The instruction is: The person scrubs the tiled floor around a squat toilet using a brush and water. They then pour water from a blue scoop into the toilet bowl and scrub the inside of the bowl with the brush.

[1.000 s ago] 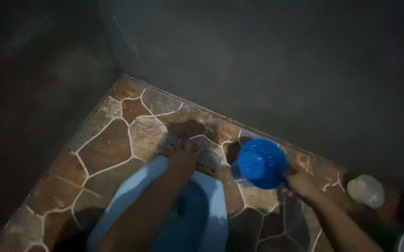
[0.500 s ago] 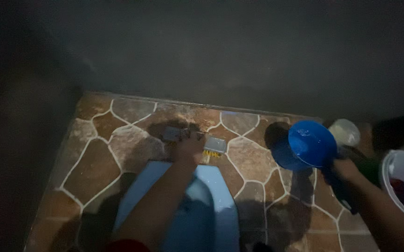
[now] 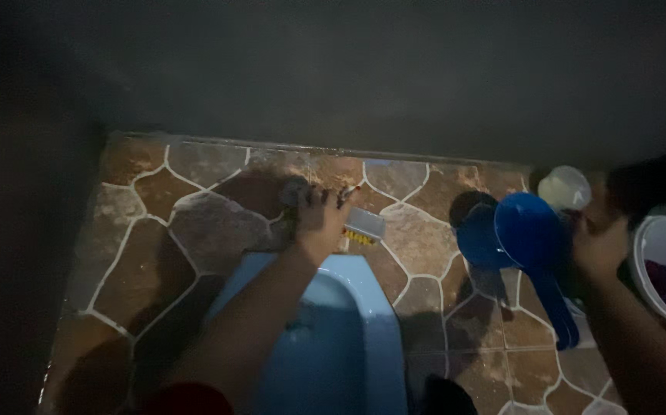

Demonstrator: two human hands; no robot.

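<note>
Left hand (image 3: 319,219) is clamped down over a scrub brush (image 3: 362,225) on the stone-pattern floor (image 3: 202,230), just past the front rim of the blue squat toilet (image 3: 340,338) — one end of the brush sticks out to the right of the fingers. Right hand (image 3: 598,244) is wrapped around a blue dipper (image 3: 531,230), held above the floor near a white bucket (image 3: 644,269) — it's too dark to see how tight.

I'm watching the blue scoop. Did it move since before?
Yes. The blue scoop in the right hand swung right, away from the blue toilet pan, toward the white bucket.
</note>
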